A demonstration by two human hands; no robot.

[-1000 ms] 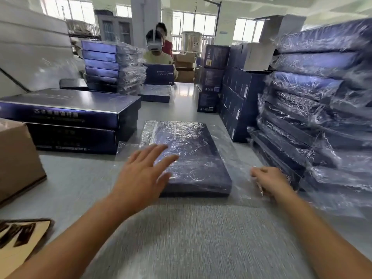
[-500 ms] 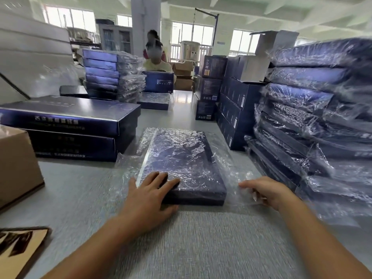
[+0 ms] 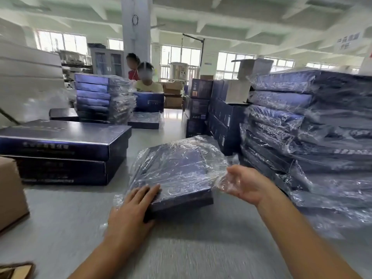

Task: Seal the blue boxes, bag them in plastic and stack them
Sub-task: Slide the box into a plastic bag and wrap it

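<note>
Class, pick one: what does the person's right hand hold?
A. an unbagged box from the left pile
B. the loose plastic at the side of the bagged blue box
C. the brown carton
B: the right hand grips the plastic bag where it hangs slack beside the blue box; the left hand rests on the box.

I see my left grip lying with straight fingers on the near left corner of the flat dark-blue cardboard box, which sits tilted inside a crinkled clear plastic bag on the grey desk. My right grip, palm turned up, holds the bag's loose film just beside the box's right edge. A tall stack of bagged blue boxes stands to the right, and two unbagged blue boxes are stacked to the left.
</note>
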